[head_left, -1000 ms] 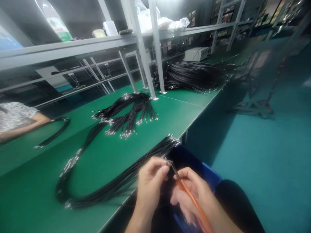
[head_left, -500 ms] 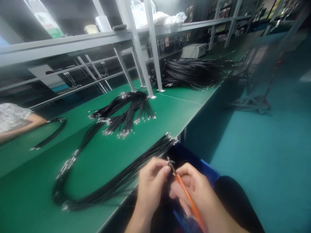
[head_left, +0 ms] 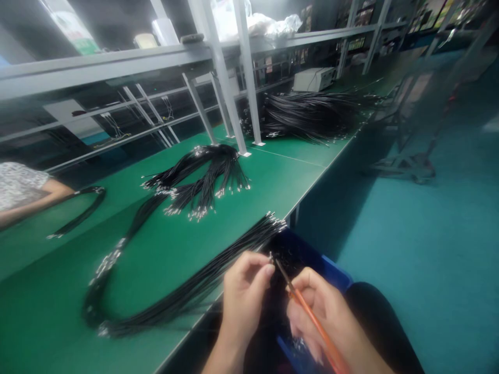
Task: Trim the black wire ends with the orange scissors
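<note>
My left hand (head_left: 247, 285) is closed in a pinch on a small shiny cable end (head_left: 271, 257); its wire is mostly hidden by the fingers. My right hand (head_left: 323, 306) is closed around an orange-handled tool (head_left: 314, 319) with a slim dark metal tip. That tip stands just right of the cable end, with a small gap between them. Beside my left hand, a long bundle of black cables (head_left: 202, 278) with silvery ends lies curved along the table edge. Below both hands is a blue bin (head_left: 337, 272) with small bits inside.
More black cables (head_left: 212, 176) lie fanned on the green table (head_left: 280, 182). A large cable pile (head_left: 307, 114) and a pale box (head_left: 314, 79) stand farther back. Shelf posts (head_left: 230, 93) rise from the table. At left, a co-worker's arm (head_left: 54, 192) reaches to another bundle (head_left: 83, 213).
My right hand and the orange-handled tool have drawn back right and down, so the tip has come away from the cable end. My left hand has barely moved.
</note>
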Action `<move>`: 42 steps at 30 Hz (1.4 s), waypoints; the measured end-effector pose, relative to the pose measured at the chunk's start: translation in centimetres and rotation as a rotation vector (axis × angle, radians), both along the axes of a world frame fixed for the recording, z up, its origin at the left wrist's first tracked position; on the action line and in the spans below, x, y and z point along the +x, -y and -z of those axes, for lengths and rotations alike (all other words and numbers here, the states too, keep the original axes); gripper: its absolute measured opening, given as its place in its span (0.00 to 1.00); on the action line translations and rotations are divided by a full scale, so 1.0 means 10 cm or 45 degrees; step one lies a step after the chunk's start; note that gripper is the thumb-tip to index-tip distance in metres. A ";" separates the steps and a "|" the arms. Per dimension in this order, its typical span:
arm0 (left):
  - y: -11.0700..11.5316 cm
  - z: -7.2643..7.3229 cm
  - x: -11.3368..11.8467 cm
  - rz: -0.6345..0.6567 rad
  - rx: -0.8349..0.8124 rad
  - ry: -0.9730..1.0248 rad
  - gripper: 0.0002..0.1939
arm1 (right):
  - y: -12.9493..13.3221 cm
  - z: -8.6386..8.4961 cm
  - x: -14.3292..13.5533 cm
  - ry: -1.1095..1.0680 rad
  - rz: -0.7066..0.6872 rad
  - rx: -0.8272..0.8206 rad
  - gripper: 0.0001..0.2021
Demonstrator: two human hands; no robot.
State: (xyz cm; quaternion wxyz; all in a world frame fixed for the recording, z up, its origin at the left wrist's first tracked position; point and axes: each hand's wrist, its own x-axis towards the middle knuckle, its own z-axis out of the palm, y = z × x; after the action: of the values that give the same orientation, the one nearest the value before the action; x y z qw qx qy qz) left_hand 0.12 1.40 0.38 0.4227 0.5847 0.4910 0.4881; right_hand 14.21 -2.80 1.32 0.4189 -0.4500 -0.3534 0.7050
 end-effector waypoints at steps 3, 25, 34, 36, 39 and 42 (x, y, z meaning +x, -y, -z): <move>0.00 0.02 0.00 0.008 0.057 -0.040 0.01 | -0.01 -0.01 0.01 0.053 -0.053 -0.018 0.10; -0.02 0.04 0.02 -0.004 0.102 -0.174 0.02 | -0.05 0.02 0.01 0.218 -0.031 -0.001 0.10; -0.03 -0.01 0.00 0.024 0.073 -0.173 0.03 | -0.06 0.04 0.04 0.251 0.145 -0.003 0.10; -0.03 -0.02 0.00 0.028 0.066 -0.170 0.03 | -0.08 0.01 0.04 0.240 0.111 -0.004 0.10; -0.03 -0.03 0.01 0.037 0.068 -0.168 0.03 | -0.10 -0.04 0.04 0.245 0.089 -0.016 0.09; -0.02 -0.02 0.02 0.036 0.080 -0.184 0.03 | -0.10 -0.07 0.05 0.225 0.071 -0.017 0.09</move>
State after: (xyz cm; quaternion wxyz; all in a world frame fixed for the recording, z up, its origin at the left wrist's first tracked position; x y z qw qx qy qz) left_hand 0.28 1.61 0.61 0.3745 0.6381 0.4965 0.4539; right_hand 14.73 -1.81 2.00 0.4026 -0.5230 -0.3715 0.6530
